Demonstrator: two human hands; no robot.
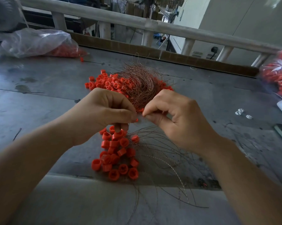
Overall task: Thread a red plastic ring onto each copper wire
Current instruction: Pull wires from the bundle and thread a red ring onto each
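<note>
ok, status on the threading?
Left hand pinches red ring. Right hand pinches copper wire beside it. Wire bundle close behind, not blocking.

You work at a stained grey metal table (39,103). Along its far edge runs a brown cardboard strip (202,62), with a pale railing (120,17) on short posts (105,30) behind it. Beyond, you see a pale wall (250,18) carrying a plugged socket (214,49).

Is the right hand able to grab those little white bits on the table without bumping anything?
Probably yes. The white bits lie on the table right of the right hand, with nothing between them. That hand pinches a copper wire just now, so it would likely have to let go first.
</note>
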